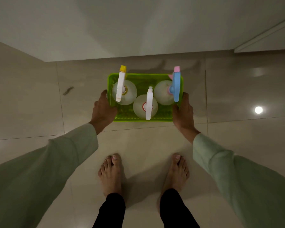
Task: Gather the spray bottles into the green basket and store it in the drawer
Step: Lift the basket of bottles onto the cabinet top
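A bright green plastic basket (143,76) is in the middle of the head view, above the tiled floor. Three clear spray bottles stand upright inside it: one with a white and yellow trigger head (121,86) at the left, one with an all-white head (148,104) at the front middle, and one with a blue and pink head (176,86) at the right. My left hand (102,111) grips the basket's left side. Its right side is gripped by my right hand (183,114). I cannot tell whether the basket rests on the floor or is lifted.
A white cabinet front or wall (138,27) rises just behind the basket, with a white ledge (266,37) at the upper right. My bare feet (111,173) stand on glossy beige tiles below the basket. A dark smudge (68,91) marks the floor at left.
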A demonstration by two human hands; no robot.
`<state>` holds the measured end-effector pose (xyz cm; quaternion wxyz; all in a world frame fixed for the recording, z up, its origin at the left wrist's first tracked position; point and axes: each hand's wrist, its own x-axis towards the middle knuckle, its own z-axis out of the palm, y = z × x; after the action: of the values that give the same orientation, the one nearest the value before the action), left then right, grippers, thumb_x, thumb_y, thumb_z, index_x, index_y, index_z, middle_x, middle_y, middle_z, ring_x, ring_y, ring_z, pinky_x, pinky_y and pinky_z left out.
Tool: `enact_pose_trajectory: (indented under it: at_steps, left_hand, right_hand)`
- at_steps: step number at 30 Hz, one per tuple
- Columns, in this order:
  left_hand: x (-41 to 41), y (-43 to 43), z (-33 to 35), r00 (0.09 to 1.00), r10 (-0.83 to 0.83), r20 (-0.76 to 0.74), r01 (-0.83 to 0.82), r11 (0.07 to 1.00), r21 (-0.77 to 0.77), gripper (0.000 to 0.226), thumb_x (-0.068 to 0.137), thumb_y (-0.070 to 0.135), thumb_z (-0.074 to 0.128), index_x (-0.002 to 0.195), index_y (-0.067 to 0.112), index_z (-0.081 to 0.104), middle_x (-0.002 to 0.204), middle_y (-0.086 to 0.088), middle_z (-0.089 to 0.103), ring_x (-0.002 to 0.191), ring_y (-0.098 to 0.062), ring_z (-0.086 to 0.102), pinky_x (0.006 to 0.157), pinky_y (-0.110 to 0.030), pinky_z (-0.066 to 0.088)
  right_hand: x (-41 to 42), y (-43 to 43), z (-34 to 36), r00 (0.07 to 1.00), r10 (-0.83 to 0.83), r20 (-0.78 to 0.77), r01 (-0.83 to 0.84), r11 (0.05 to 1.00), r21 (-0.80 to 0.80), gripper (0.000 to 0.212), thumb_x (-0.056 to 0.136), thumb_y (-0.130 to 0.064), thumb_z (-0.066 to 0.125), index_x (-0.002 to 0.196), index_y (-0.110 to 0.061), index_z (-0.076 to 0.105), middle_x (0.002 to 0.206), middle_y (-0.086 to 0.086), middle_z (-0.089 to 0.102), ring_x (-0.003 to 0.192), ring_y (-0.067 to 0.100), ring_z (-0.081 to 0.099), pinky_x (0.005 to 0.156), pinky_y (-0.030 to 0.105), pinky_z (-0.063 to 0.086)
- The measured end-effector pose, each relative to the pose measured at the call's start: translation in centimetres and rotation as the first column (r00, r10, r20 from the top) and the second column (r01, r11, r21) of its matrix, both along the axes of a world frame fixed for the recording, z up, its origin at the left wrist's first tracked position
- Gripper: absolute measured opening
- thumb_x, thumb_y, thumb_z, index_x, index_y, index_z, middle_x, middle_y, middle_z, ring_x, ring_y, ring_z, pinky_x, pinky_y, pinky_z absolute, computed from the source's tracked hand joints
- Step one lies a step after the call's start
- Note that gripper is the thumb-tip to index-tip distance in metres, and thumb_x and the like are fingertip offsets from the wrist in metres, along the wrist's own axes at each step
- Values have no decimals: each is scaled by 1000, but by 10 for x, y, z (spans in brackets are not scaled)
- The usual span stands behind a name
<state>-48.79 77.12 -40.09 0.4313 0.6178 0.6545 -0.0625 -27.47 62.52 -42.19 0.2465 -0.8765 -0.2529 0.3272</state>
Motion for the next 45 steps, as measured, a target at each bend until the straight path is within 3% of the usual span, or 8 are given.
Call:
enact_pose_trajectory:
  at_steps: [3, 10, 15, 21, 26, 29, 32, 45]
  left_hand:
    - [1, 0, -8, 998, -58, -37, 59, 997, 42, 53, 79, -3, 53, 130, 8, 47, 114, -22, 63, 108, -47, 53, 79, -44, 47]
    - [-2, -8, 24, 994, -98, -48, 102, 991, 91, 41, 79, -6, 53, 119, -1, 49, 107, -26, 62, 100, -49, 52, 72, -42, 38]
    - [-5, -16, 100, 994, -105, -21, 107, 984, 142, 34, 79, -7, 52, 112, 0, 52, 82, -11, 56, 87, -44, 54, 65, -40, 37]
    - [-13, -17, 218, 997, -82, 12, 79, 986, 146, 36, 80, -8, 52, 113, 4, 56, 86, -14, 66, 75, -35, 60, 56, -38, 45]
    - [-22, -3, 312, 997, -67, 39, 61, 989, 133, 42, 74, -12, 54, 112, 7, 56, 85, -16, 67, 77, -39, 63, 67, -53, 54]
    - [-26, 15, 356, 997, -48, 61, 39, 989, 143, 40, 72, -12, 54, 107, 8, 58, 84, -16, 68, 79, -40, 64, 69, -54, 54]
    - [-26, 40, 393, 995, -22, 94, 7, 988, 155, 39, 73, -11, 54, 105, 11, 61, 88, -12, 70, 84, -37, 66, 72, -54, 56]
    - [1, 184, 434, 989, 100, 109, -119, 975, 188, 41, 77, -6, 51, 116, 4, 62, 103, -24, 69, 91, -45, 68, 78, -57, 59]
  right_hand:
    - [1, -1, -4, 997, 20, 72, -20, 1000, -8, 38, 83, 9, 41, 118, -6, 46, 68, -11, 45, 68, 27, 46, 56, 32, 26]
    - [0, -14, 29, 998, 21, 64, -22, 1000, 20, 37, 82, 9, 41, 113, -9, 47, 66, -13, 46, 58, 7, 45, 49, 29, 25]
    - [-2, -25, 99, 997, 29, 73, -31, 999, 23, 39, 85, 12, 42, 117, -8, 50, 66, -10, 49, 56, 6, 50, 45, 20, 29]
    - [-1, -27, 219, 998, 38, 50, -40, 998, 51, 40, 88, 13, 45, 120, -10, 53, 67, -7, 54, 52, 7, 52, 43, 12, 39]
    - [1, -11, 315, 995, 78, 65, -84, 992, 96, 42, 86, 14, 48, 118, -12, 55, 61, -10, 50, 53, 2, 55, 43, 12, 37]
    - [7, 11, 361, 991, 102, 83, -111, 988, 111, 41, 85, 13, 50, 116, -13, 55, 61, -7, 51, 50, 8, 51, 47, 16, 35]
    - [14, 42, 399, 990, 125, 63, -132, 985, 115, 43, 86, 11, 48, 118, -17, 54, 67, 6, 58, 55, 21, 55, 52, 35, 42]
    - [41, 196, 435, 989, 146, -9, -146, 988, 54, 42, 81, 1, 41, 117, -18, 51, 98, 24, 64, 90, 46, 60, 71, 48, 52]
